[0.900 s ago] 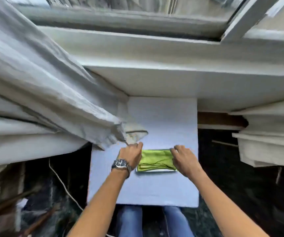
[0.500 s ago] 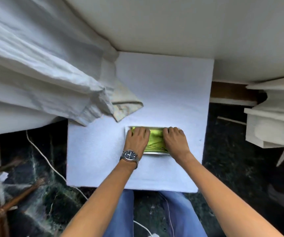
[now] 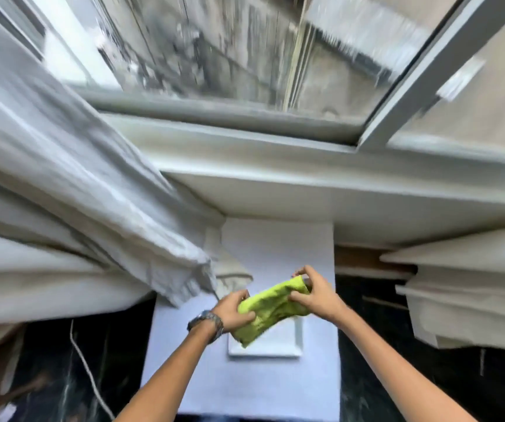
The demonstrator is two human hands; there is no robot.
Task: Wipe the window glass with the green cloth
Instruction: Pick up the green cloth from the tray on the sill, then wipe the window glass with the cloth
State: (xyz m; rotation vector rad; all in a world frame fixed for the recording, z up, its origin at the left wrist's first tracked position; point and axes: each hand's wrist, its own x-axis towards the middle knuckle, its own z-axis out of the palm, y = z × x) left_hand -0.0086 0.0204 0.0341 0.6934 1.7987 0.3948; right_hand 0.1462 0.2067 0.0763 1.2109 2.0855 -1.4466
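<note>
The green cloth (image 3: 271,309) hangs crumpled in the air between both hands, lifted just above a white rectangular tray (image 3: 287,345). My left hand (image 3: 233,309), with a wristwatch, grips the cloth's left end. My right hand (image 3: 313,292) pinches its right end, a little higher. The window glass (image 3: 230,44) fills the top of the view, blurred, behind a white frame (image 3: 224,111). A deep white sill (image 3: 275,190) lies between the hands and the glass.
A pale curtain (image 3: 77,193) bunches at the left, its hem near my left hand. The tray rests on a white-topped table (image 3: 245,388). More folded white fabric (image 3: 470,287) sits at the right. A white cord (image 3: 85,367) runs over the dark floor at left.
Both hands have lifted the green cloth off the white tray, and it now hangs loose between them. The view has tilted up, bringing the window glass into sight.
</note>
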